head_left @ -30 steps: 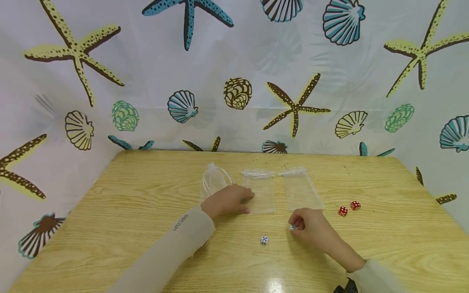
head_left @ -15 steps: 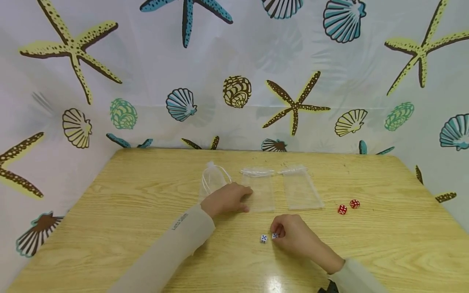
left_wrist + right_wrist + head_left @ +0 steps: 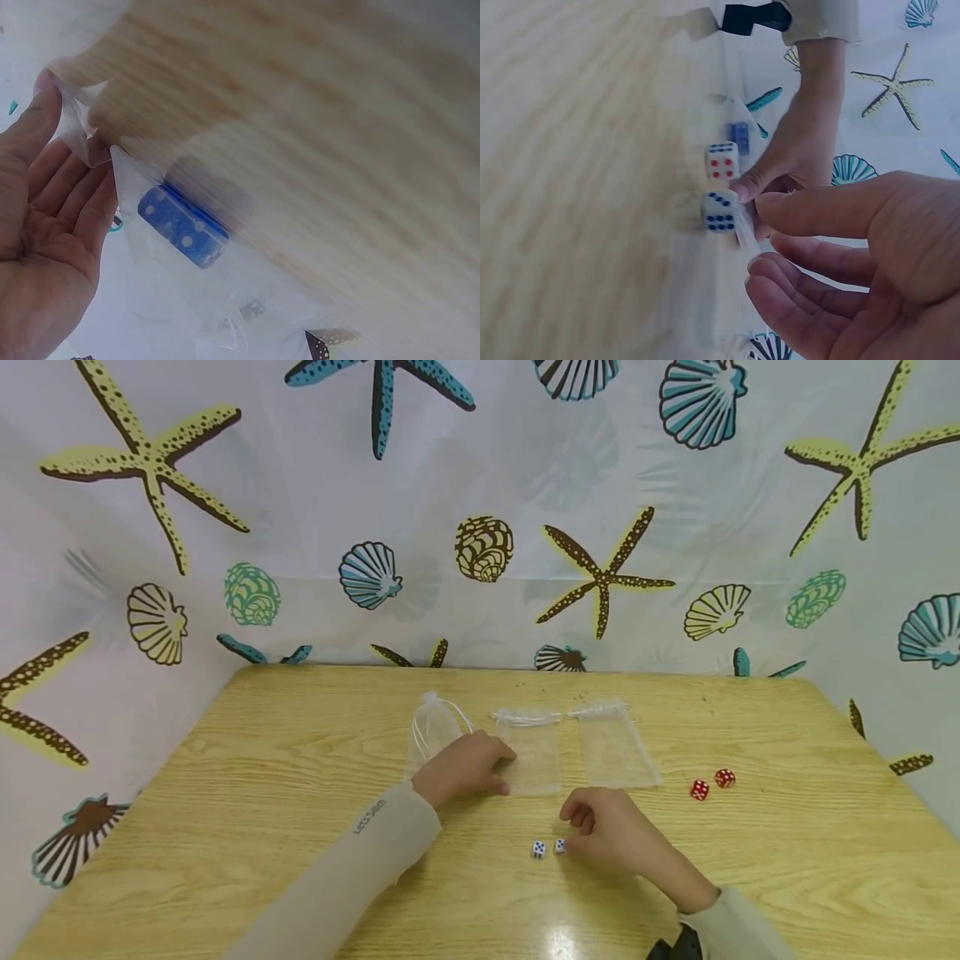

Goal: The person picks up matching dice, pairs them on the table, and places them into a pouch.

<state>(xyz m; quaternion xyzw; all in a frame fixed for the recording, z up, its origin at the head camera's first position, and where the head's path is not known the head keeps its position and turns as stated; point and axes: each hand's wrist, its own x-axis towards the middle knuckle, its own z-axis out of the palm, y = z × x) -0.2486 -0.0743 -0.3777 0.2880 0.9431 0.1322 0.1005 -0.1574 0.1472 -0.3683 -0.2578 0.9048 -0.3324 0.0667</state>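
Observation:
My left hand (image 3: 463, 767) rests at the left edge of the middle sheer drawstring bag (image 3: 534, 760), thumb and fingers apart. In the left wrist view a blue die (image 3: 184, 225) shows through thin mesh beside the left hand (image 3: 56, 217). Two white dice, the left die (image 3: 538, 850) and the right die (image 3: 560, 846), stand close together on the table. My right hand (image 3: 611, 828) is just right of them. Its thumb and fingers are parted and hold nothing in the right wrist view, where one white die (image 3: 720, 211) is just beyond the thumb.
A left drawstring bag (image 3: 435, 727) lies partly behind the left hand; a right bag (image 3: 618, 747) lies flat. Two red dice, one nearer (image 3: 700, 790) and one farther (image 3: 725, 778), sit on the right. A patterned cloth (image 3: 420, 527) hangs behind the wooden table (image 3: 262, 827).
My right hand has carried a white die leftward and set it beside the other white die. Its fingers have parted from it. My left hand has stayed in place.

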